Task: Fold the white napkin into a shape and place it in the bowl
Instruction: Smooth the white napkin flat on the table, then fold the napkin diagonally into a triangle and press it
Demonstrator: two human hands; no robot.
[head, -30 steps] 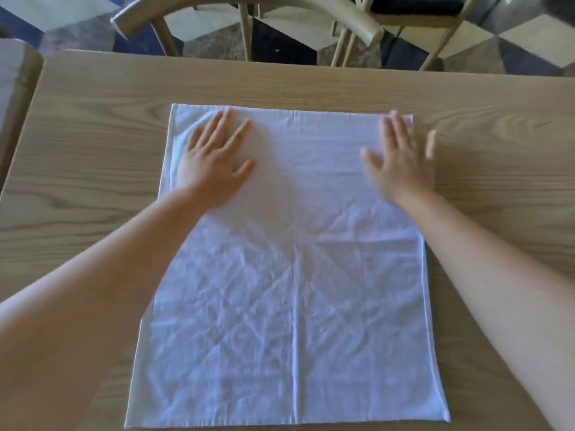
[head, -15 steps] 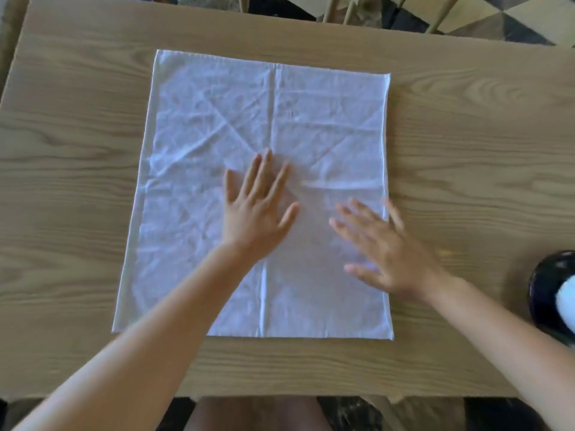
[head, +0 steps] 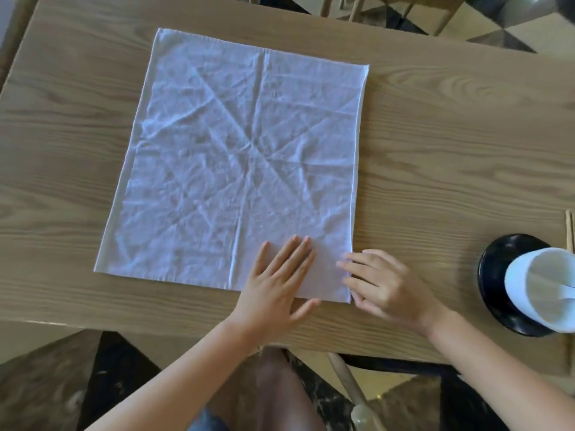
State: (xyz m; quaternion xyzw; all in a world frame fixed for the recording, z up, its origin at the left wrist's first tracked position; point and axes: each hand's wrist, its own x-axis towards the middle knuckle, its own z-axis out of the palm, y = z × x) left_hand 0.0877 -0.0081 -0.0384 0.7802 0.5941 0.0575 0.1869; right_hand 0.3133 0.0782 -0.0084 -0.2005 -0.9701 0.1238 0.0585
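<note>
The table [head: 451, 157] is made of light wood with a strong grain that runs from left to right, and soft daylight falls on it. Behind its far edge stand the pale wooden legs of a chair [head: 404, 14]. The floor [head: 510, 29] has a pattern of dark and cream tiles. Near the bottom, under the table's front edge, another pale wooden chair part [head: 351, 387] shows above dark marbled floor.

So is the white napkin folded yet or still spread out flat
Spread flat. The white napkin lies open in one layer on the table, all four corners visible, showing only old crease lines. Both hands rest at its near right corner.
</note>
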